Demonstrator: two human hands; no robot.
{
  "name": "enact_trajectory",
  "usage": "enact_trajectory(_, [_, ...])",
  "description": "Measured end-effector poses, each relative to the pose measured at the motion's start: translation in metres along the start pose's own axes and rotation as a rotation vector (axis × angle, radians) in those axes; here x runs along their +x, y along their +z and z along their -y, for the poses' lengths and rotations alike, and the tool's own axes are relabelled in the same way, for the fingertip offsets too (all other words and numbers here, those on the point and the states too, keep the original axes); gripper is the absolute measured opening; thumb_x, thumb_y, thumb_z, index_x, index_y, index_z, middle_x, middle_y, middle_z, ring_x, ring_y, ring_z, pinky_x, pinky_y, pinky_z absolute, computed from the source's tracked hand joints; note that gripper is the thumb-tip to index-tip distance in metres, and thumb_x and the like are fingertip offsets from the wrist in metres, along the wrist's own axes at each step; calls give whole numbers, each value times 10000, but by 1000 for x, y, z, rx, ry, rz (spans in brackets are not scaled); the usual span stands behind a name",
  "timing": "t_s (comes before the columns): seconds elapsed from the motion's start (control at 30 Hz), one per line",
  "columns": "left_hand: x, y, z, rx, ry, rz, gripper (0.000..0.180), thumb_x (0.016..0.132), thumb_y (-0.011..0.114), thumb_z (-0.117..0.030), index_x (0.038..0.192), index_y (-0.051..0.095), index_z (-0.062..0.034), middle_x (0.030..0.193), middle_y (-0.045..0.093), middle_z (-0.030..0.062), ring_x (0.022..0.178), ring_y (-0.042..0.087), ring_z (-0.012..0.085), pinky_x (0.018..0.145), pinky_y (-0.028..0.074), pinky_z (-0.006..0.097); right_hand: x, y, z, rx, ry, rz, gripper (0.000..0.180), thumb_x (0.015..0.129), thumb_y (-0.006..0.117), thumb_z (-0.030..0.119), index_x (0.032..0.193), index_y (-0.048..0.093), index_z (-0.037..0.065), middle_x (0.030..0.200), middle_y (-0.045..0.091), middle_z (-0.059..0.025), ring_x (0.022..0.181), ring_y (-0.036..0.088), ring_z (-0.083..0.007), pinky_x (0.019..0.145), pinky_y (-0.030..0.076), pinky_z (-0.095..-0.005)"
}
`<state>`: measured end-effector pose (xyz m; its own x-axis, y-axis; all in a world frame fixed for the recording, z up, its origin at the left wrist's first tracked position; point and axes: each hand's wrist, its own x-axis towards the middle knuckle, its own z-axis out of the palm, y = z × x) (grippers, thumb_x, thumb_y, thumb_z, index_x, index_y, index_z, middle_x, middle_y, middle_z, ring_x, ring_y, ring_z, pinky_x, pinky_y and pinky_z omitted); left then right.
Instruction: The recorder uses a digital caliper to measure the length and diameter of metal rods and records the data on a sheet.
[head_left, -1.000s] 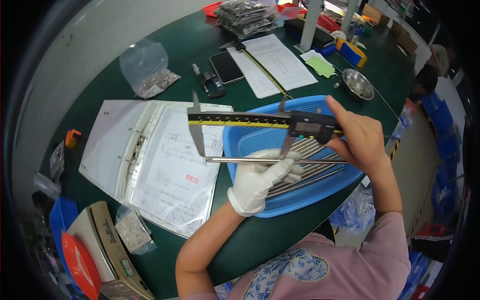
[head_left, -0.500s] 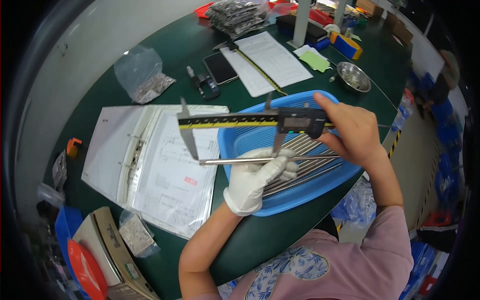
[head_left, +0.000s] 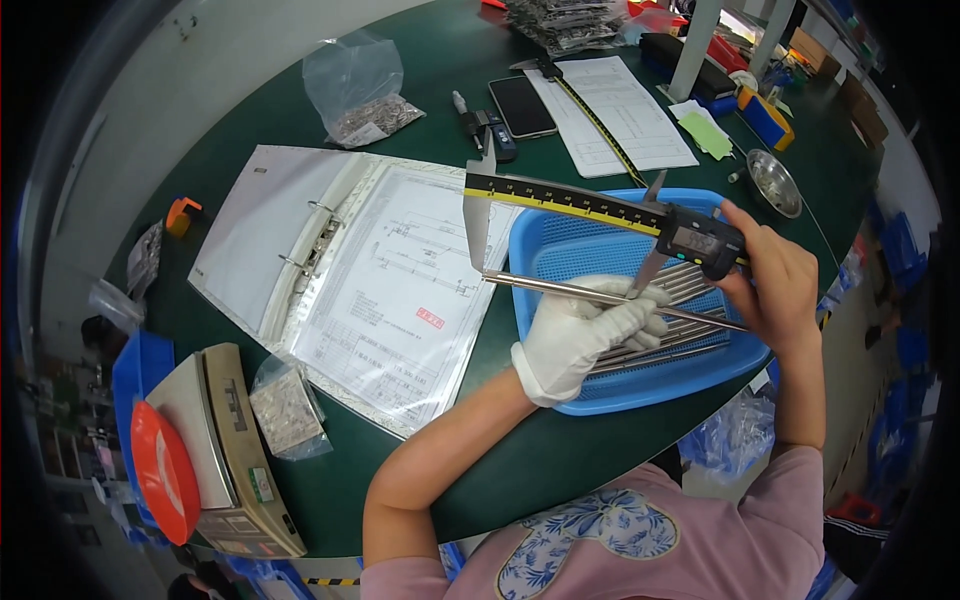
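Note:
My left hand (head_left: 585, 335), in a white glove, is closed around a slim metal rod (head_left: 540, 285) that slants down to the right. In my bare right hand (head_left: 780, 275) is a digital caliper (head_left: 570, 197), gripped around its display end. One long jaw meets the rod's left tip; the sliding jaw comes down on the rod beside my gloved fingers. Below both hands sits a blue plastic basket (head_left: 590, 400) with several similar metal rods (head_left: 690, 335) in it. My gloved hand covers part of these rods.
An open ring binder (head_left: 385, 290) with a drawing lies left of the basket. Behind are a phone (head_left: 522, 107), a micrometer (head_left: 485, 125), a second caliper (head_left: 600, 120) on papers and a metal bowl (head_left: 775, 183). A scale (head_left: 225, 440) stands at the near left.
The whole view has shifted, so the table items appear farther right. Caliper and rod now slope down to the right instead of lying nearly level. Both hands keep their holds.

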<state>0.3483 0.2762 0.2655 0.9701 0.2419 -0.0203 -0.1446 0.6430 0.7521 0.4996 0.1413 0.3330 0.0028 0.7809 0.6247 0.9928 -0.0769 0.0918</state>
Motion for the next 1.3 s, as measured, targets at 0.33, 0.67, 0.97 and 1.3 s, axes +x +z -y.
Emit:
enact_trajectory(0.33, [3,2,-4,138,-19,-40,250,828,536,-116,986,528,78,790,591,145,678,577,178,628,480,268,2,8,-8,-35,8,-17,396,667,634,339,937,547,61,632,529,-43,522,534,-190,442,394,-282])
enact_trajectory(0.67, [2,4,-3,149,-23,-72,232,812,551,-72,999,535,63,798,595,121,682,579,137,628,488,228,-1,12,-10,-13,20,-20,395,632,666,318,915,546,71,634,534,-25,536,546,-174,450,411,-270])
enact_trajectory(0.97, [1,4,-3,171,-24,-95,223,806,553,-53,991,529,70,800,592,125,681,577,134,623,488,219,-4,15,-11,22,16,-10,402,672,648,326,941,554,42,626,531,-56,529,545,-199,446,393,-276])
enact_trajectory(1.3, [1,4,-4,171,-27,-85,227,806,554,-57,992,527,71,797,586,119,678,572,130,617,483,216,-3,16,-11,23,16,0,409,657,660,320,937,552,43,634,541,-58,539,553,-200,449,399,-277])
